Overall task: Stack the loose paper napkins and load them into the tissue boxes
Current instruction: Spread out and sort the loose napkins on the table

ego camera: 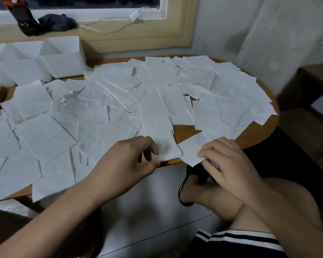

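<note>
Several loose white paper napkins (110,101) lie spread and overlapping across the round wooden table (257,131). My left hand (127,161) hovers at the near table edge with curled fingers over the end of a long napkin (157,127); thumb and fingers are apart, with nothing between them. My right hand (226,161) pinches the near corner of a small napkin (192,149) that hangs over the table edge. White open tissue boxes (63,60) stand in a row at the back left of the table.
A window sill behind the table carries a dark bottle (24,21), a dark cloth (56,22) and a white charger with cable (134,15). A white wall stands at the right. My bare knee (250,200) and a dark sandal (190,183) are below the table edge.
</note>
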`<action>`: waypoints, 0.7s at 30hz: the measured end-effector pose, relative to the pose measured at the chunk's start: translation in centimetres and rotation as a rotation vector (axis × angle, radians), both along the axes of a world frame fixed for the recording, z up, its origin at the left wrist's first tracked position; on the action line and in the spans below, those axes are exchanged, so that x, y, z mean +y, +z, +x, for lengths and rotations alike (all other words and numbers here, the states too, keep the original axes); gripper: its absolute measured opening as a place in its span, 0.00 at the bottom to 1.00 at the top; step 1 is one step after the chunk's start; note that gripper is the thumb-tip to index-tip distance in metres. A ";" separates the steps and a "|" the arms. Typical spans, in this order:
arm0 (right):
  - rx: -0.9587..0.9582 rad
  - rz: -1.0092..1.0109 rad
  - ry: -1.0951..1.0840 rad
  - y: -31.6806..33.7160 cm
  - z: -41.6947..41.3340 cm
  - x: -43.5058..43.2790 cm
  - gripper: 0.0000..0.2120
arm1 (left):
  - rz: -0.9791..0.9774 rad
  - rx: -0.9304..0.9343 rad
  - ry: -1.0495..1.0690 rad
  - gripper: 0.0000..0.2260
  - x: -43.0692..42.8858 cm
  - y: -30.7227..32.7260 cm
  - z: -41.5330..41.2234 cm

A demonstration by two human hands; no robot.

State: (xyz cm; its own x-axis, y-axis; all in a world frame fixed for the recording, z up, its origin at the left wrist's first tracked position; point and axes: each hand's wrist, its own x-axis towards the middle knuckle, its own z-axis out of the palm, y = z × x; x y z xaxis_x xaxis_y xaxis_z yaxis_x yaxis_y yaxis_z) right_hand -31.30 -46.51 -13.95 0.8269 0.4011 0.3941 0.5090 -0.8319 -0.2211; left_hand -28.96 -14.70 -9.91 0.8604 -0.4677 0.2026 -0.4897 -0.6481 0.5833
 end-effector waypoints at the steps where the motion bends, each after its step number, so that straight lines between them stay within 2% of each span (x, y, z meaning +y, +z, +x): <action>1: -0.014 0.023 -0.007 0.1 -0.1 -0.1 0.05 | -0.012 0.003 -0.008 0.11 -0.4 0.0 -0.1; 5: -0.029 0.209 -0.057 2.2 -0.7 -0.6 0.04 | -0.076 -0.010 -0.018 0.16 -2.0 0.8 -0.5; 9: -0.040 0.213 -0.020 5.1 -1.0 -0.1 0.04 | -0.121 -0.054 -0.038 0.22 -4.3 2.5 -1.2; 11: -0.015 0.192 0.036 6.2 -0.9 0.3 0.04 | -0.167 -0.082 -0.049 0.20 -5.6 3.5 -1.6; 15: 0.020 0.180 0.122 7.6 -0.4 1.6 0.03 | -0.235 -0.127 0.002 0.05 -6.6 5.0 -1.9; 18: 0.089 0.253 0.113 7.8 0.1 2.4 0.02 | -0.250 -0.078 0.110 0.05 -5.6 4.8 -2.0; 21: 0.324 0.403 0.034 7.3 0.9 2.4 0.05 | -0.387 0.066 0.205 0.04 -4.0 4.2 -1.9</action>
